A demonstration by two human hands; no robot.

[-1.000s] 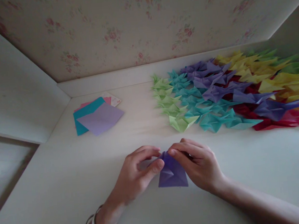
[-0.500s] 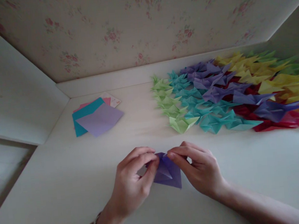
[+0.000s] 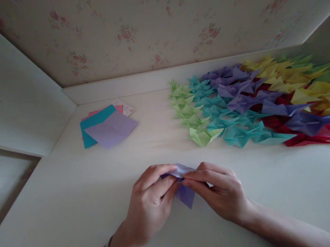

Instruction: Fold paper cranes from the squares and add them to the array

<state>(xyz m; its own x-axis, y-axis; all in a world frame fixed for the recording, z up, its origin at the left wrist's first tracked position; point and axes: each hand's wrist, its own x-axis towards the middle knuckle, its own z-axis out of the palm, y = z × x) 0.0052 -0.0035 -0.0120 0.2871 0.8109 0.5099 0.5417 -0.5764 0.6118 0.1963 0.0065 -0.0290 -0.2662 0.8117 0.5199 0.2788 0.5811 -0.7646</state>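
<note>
A partly folded sheet of purple origami paper [image 3: 186,196] is held between my hands, low in the middle of the view. My left hand [image 3: 152,200] pinches its left side, thumb below and fingers over the upper flap. From the right, my right hand [image 3: 220,185] grips the paper's other side between thumb and index finger. A lighter flap stands up at the top, while a darker corner points down toward me. The fingers hide the fold in the middle.
Left of centre lies a small stack of square paper, with a lilac sheet [image 3: 111,129] over a teal sheet [image 3: 96,123]. Folded paper cranes [image 3: 239,102] in green, teal, purple, red and yellow crowd the right of the white table [image 3: 74,206]. A flowered wall [image 3: 135,34] rises behind.
The purple paper has been turned in my hands; its upper flap now opens upward and its lower corner points down. My fingers have shifted on it, both hands still gripping.
</note>
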